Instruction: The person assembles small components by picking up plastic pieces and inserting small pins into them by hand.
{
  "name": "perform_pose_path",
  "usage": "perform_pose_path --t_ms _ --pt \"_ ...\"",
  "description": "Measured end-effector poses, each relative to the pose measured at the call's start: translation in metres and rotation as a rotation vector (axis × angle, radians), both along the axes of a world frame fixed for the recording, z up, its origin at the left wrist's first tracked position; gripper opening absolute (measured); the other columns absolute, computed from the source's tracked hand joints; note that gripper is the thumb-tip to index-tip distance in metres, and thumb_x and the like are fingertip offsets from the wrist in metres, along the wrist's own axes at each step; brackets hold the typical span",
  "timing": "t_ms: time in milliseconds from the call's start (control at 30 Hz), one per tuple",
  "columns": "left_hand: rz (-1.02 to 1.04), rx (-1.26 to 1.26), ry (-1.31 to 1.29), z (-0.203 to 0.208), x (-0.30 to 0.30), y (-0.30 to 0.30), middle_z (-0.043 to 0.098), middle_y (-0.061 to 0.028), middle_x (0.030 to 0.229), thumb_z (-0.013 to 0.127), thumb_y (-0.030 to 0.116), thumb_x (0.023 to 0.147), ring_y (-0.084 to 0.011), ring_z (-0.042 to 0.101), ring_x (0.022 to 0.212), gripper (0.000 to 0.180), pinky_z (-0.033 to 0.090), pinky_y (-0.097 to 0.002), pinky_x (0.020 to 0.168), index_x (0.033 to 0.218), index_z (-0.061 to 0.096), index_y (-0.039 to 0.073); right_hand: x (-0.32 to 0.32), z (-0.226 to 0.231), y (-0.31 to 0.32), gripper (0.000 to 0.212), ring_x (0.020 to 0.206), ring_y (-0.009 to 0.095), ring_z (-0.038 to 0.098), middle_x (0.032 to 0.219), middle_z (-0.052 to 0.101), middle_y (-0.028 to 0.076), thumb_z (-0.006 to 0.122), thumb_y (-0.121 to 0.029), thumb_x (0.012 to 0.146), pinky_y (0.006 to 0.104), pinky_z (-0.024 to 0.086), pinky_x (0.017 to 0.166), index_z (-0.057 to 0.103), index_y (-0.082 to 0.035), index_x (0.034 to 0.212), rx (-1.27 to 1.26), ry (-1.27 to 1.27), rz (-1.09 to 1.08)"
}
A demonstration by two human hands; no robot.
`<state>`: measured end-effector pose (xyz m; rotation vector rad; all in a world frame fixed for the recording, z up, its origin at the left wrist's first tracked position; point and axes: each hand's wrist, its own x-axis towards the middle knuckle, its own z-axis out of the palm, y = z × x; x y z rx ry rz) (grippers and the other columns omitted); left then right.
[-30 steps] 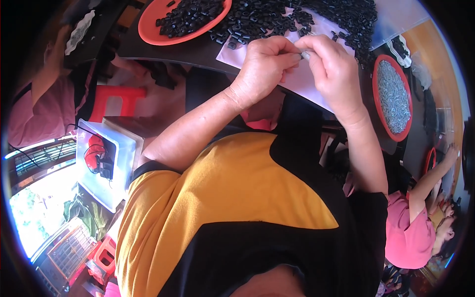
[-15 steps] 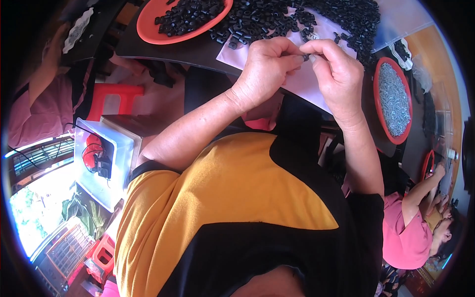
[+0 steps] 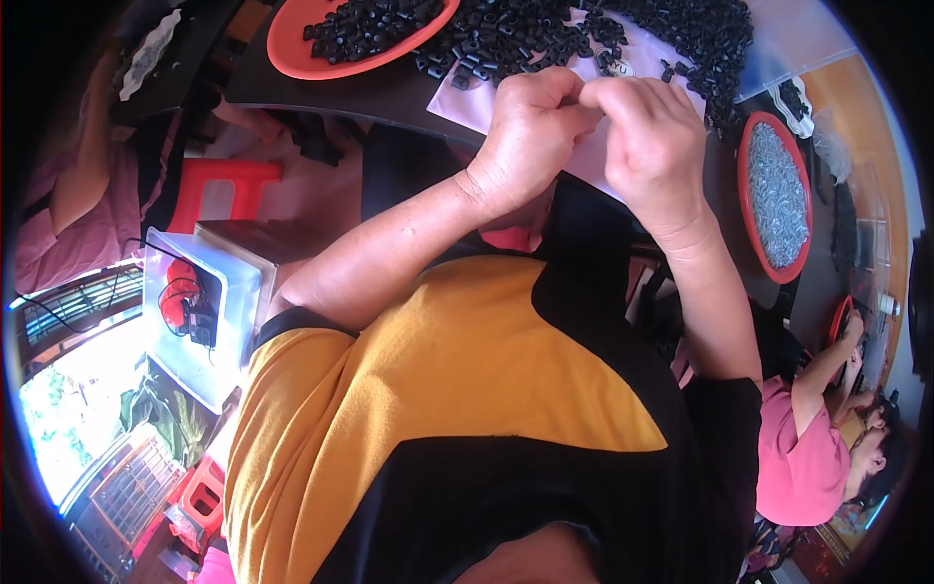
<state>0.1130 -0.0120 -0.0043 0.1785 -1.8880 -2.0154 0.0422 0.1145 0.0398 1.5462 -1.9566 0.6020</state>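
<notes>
My left hand (image 3: pixel 533 131) and my right hand (image 3: pixel 654 141) meet over the near edge of the table, fingers closed and pressed together. The back of the right hand is turned up, and whatever lies between the fingertips is hidden behind the knuckles. Just beyond both hands spreads a heap of small black tube-like pieces (image 3: pixel 506 44), partly on a pale sheet (image 3: pixel 465 105). More black pieces fill an orange-red bowl (image 3: pixel 292 51) at the far left. To the right of my right hand stands a red-rimmed bowl (image 3: pixel 748 195) of small silvery metal parts (image 3: pixel 778 195).
A red stool (image 3: pixel 229 175) stands left of the table. Nearer, a translucent plastic bin (image 3: pixel 170 355) holds a red object (image 3: pixel 178 297) and a black cable. One person in pink (image 3: pixel 803 453) works at the right; another person (image 3: pixel 73 229) is at the left edge.
My right hand has rolled over, its back now covering the fingertips, where a small dark piece showed before. The left hand has stayed nearly in place. The person at the right has shifted an arm.
</notes>
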Motion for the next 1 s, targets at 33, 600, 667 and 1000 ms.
perform_pose_path --t_ms 33,600,667,1000 --pt "0.035 -0.065 0.037 -0.001 -0.001 0.001 0.061 -0.0063 0.068 0.063 0.001 0.08 -0.0099 0.056 0.063 0.005 0.046 -0.0255 0.057 0.079 0.063 -0.005 0.001 -0.002 0.001 0.021 0.072 0.026 0.063 0.074 0.064 0.003 0.062 0.002 0.069 0.038 0.047 0.065 0.058 -0.012 0.084 0.003 -0.001 -0.003" --pt "0.088 0.107 -0.023 0.0 0.0 0.007 0.06 -0.0048 0.067 0.062 0.0 0.08 -0.0092 0.054 0.06 0.006 0.044 -0.0255 0.053 0.082 0.064 -0.005 0.001 -0.006 -0.003 0.03 0.073 0.025 0.065 0.079 0.068 0.004 0.057 0.011 0.07 0.037 0.051 0.068 0.062 -0.01 0.091 -0.147 -0.177 -0.041" --pt "0.08 0.086 -0.03 0.001 0.001 0.007 0.06 -0.0049 0.067 0.062 0.0 0.08 -0.0095 0.054 0.06 0.006 0.044 -0.0257 0.053 0.081 0.064 -0.005 -0.005 0.004 -0.002 0.029 0.073 0.025 0.066 0.078 0.068 0.005 0.055 0.01 0.071 0.0371 0.051 0.067 0.062 -0.01 0.09 -0.013 -0.56 -0.041" --pt "0.108 0.149 0.074 0.0 -0.003 0.007 0.062 -0.0079 0.069 0.062 -0.003 0.075 -0.0122 0.057 0.065 0.006 0.048 -0.0279 0.058 0.08 0.064 -0.006 0.011 -0.009 -0.009 0.022 0.076 0.024 0.058 0.076 0.056 0.004 0.062 -0.004 0.072 0.0367 0.042 0.069 0.058 -0.01 0.092 -0.041 0.167 -0.124"
